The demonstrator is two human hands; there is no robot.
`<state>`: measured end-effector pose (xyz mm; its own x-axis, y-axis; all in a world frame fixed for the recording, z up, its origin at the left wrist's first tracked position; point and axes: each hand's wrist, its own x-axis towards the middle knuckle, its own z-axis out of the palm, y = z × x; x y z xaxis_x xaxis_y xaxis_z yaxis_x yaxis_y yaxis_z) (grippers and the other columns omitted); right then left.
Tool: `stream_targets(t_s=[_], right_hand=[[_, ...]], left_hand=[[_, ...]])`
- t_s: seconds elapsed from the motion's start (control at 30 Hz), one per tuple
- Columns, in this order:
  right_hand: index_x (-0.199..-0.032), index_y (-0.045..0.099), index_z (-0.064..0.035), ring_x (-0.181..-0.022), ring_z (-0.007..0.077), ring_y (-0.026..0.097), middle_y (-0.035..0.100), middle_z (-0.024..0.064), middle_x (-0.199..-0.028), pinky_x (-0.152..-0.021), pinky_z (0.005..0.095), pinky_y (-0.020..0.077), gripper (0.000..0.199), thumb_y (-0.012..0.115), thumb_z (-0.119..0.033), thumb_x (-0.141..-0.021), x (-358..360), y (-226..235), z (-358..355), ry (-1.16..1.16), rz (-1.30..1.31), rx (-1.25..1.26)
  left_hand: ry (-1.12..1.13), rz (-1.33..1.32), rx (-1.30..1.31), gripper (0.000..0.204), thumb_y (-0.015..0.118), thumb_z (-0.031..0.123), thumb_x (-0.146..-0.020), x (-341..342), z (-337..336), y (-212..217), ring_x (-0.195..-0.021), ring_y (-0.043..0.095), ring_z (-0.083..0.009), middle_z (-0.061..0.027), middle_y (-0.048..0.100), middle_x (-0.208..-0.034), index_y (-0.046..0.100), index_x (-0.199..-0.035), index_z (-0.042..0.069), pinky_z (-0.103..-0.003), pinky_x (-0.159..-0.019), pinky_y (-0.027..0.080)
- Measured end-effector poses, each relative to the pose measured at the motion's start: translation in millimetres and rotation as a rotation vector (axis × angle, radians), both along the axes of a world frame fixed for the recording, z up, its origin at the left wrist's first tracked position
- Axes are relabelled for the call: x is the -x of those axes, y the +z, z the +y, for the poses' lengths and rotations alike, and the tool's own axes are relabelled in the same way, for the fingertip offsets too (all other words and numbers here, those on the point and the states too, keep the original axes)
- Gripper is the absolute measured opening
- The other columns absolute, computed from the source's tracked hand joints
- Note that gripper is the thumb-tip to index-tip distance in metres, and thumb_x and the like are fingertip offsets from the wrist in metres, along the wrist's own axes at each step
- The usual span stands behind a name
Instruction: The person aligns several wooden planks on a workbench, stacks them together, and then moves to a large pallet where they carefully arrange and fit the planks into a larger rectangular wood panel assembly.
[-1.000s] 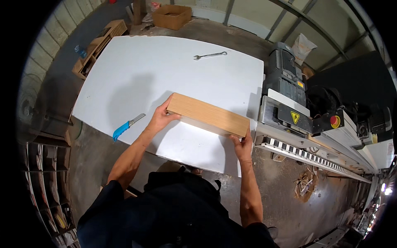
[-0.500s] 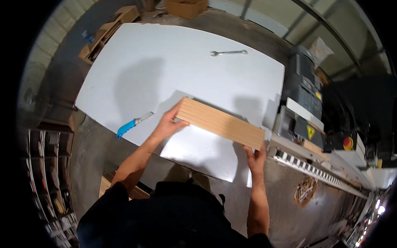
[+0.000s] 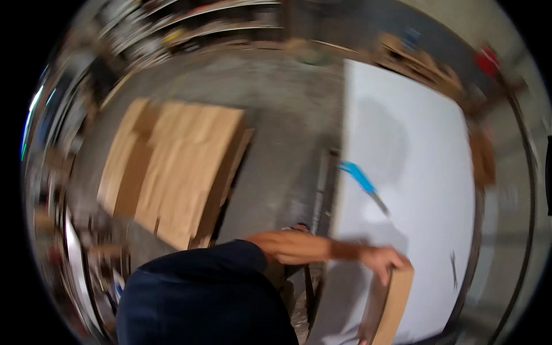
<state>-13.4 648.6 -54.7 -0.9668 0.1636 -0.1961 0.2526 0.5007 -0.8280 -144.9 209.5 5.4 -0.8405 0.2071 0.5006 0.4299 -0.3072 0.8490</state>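
Note:
The view is blurred by motion. A light wooden board (image 3: 394, 305) lies on the white table (image 3: 414, 161) at the lower right. My left hand (image 3: 384, 259) grips the board's near end, with my forearm reaching across from the left. My right hand is out of sight; the board's other end runs off the lower edge. A blue-handled tool (image 3: 359, 175) lies on the table above my hand, apart from it.
A wrench (image 3: 454, 270) lies on the table to the right of the board. A stack of wooden panels (image 3: 172, 172) sits on the concrete floor at left. Cardboard boxes (image 3: 414, 52) and shelving stand along the far side.
The view has swung sharply to the left, so the table now sits at the right and the floor stack shows. My left hand stays on the board; my right hand has left the picture.

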Motion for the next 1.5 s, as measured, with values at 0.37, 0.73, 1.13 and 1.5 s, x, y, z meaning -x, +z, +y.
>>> stream_targets(t_s=[0.37, 0.73, 1.13, 1.5], right_hand=[[-0.114, 0.056, 0.0079, -0.088, 0.0271, 0.057, 0.062, 0.0183, -0.105, -0.081, 0.0368, 0.0473, 0.05, 0.071, -0.027, -0.081, -7, 128, -113, 0.677, 0.134, -0.156], [-0.112, 0.056, 0.0067, -0.083, 0.0231, 0.06, 0.063, 0.0126, -0.097, -0.074, 0.0329, 0.0504, 0.049, 0.078, -0.012, -0.072, -83, 73, -288, 1.44, -0.4, -0.015], [-0.11, 0.06, 0.0034, -0.089, 0.0157, 0.06, 0.064, 0.008, -0.1, -0.082, 0.0288, 0.0459, 0.043, 0.073, -0.001, -0.07, -202, 59, -482, 1.753, -0.672, 0.088], [-0.107, 0.061, 0.0047, -0.087, 0.0162, 0.06, 0.065, 0.009, -0.098, -0.079, 0.0305, 0.0468, 0.034, 0.071, -0.007, -0.076, -269, -3, -660, 2.056, -0.867, -0.083]], left_hand=[[0.925, -0.322, 0.119, 0.071, 0.073, 0.011, -0.055, -319, 5, 40, -0.107, 0.054, -0.0265, -0.0114, 0.055, -0.117, 0.053, -0.123, 0.004, -0.034, -0.089, 0.044], [1.522, -0.866, -0.208, 0.072, 0.081, 0.019, -0.068, -600, 72, 10, -0.119, 0.049, -0.0223, -0.012, 0.048, -0.135, 0.049, -0.132, 0.009, -0.034, -0.101, 0.04], [1.79, -0.778, -0.918, 0.059, 0.077, 0.003, -0.072, -683, 58, -22, -0.096, 0.057, -0.0094, -0.0027, 0.063, -0.113, 0.054, -0.127, 0.006, -0.026, -0.086, 0.048], [1.971, -0.815, -1.432, 0.047, 0.077, 0.004, -0.071, -675, 4, -49, -0.092, 0.06, -0.0146, -0.0055, 0.066, -0.103, 0.063, -0.116, 0.003, -0.027, -0.084, 0.047]])
